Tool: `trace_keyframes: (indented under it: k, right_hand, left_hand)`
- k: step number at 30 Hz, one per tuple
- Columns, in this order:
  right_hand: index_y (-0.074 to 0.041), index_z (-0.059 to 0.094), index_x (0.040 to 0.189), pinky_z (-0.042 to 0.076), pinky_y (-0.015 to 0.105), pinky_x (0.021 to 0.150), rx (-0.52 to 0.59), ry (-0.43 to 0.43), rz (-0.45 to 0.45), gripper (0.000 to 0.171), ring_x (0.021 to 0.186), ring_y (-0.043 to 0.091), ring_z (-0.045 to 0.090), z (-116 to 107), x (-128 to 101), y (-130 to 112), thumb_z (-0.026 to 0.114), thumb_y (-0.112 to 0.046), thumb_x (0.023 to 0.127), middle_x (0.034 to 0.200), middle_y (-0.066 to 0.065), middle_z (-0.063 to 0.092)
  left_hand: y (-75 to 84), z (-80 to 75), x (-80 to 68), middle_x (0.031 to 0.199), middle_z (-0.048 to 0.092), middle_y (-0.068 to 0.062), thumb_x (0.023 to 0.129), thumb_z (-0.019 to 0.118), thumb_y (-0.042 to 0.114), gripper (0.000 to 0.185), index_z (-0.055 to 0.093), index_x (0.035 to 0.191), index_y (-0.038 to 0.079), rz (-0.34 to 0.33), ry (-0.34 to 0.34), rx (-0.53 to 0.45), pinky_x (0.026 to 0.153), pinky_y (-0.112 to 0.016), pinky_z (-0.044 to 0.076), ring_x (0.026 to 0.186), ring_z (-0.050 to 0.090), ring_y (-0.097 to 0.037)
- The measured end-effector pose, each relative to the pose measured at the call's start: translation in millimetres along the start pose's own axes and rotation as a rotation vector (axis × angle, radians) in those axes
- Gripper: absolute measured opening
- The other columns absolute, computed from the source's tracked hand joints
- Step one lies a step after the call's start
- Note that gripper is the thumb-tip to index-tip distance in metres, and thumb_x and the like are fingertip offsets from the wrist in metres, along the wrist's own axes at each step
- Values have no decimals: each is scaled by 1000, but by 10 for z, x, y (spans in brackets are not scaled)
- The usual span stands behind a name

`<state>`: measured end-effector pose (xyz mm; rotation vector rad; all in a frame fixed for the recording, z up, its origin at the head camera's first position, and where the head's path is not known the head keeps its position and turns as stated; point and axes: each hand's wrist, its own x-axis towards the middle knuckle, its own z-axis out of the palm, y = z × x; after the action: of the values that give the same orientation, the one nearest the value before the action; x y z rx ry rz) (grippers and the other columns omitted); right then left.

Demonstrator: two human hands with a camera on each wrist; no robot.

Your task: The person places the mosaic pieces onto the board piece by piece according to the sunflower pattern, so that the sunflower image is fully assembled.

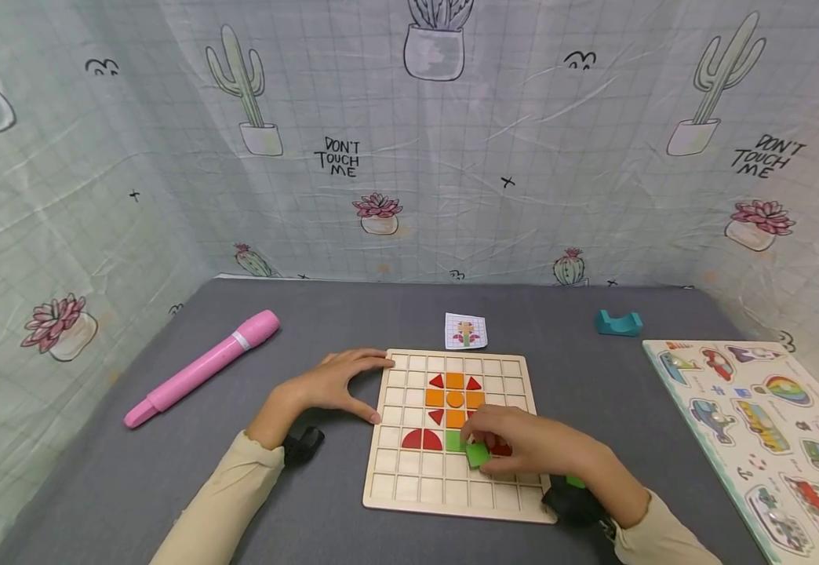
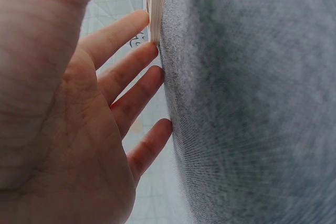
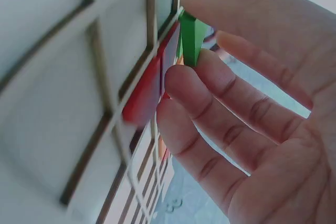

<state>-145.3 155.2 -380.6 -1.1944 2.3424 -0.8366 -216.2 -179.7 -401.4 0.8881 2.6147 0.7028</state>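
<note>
A wooden grid board [image 1: 395, 486] lies on the grey table [image 1: 169, 471]. It holds orange squares [image 1: 445, 398], red triangles and half-circles [image 1: 421, 439], and a green square [image 1: 454, 442]. My right hand [image 1: 494, 451] pinches a green piece [image 1: 478, 454] just above the board's middle cells. In the right wrist view the green piece [image 3: 190, 30] stands on edge between thumb and fingers [image 3: 220, 82], beside a red piece [image 3: 144, 95]. My left hand [image 1: 370, 388] rests open against the board's left edge. Its straight fingers [image 2: 126, 85] touch the board's edge [image 2: 155, 3].
A pink pen-shaped thing [image 1: 201, 367] lies at the left. A small pattern card [image 1: 465, 330] sits behind the board, with a teal block [image 1: 618, 322] to its right. A vehicle puzzle board [image 1: 762, 424] lies at the far right. A cactus-print curtain [image 1: 409, 157] closes off the back.
</note>
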Motion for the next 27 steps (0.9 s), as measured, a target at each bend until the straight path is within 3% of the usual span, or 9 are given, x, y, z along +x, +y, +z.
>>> trace_keyframes:
  k: [6,13,27]
  right_hand:
    - [-16,68,96,43,16,67,-45,-23,-55,10,76,3,48,105,118,-46,74,-13,87,87,-10,52]
    - [-17,70,95,42,16,67,-57,-30,-39,10,75,2,47,119,132,-76,72,-11,87,87,-10,52]
    - [-14,71,92,40,16,67,-172,77,-21,11,72,1,44,211,159,-132,72,-8,83,85,-10,55]
  left_hand:
    - [14,-10,-10,153,37,-8,74,82,47,86,46,146,17,1,5,7,109,-60,19,141,31,-31]
    - [26,-11,-7,153,37,-8,74,82,48,86,46,146,17,-1,6,17,110,-60,19,141,31,-30]
    - [0,-3,6,153,37,-8,74,82,49,86,45,146,18,10,4,16,109,-60,20,141,31,-31]
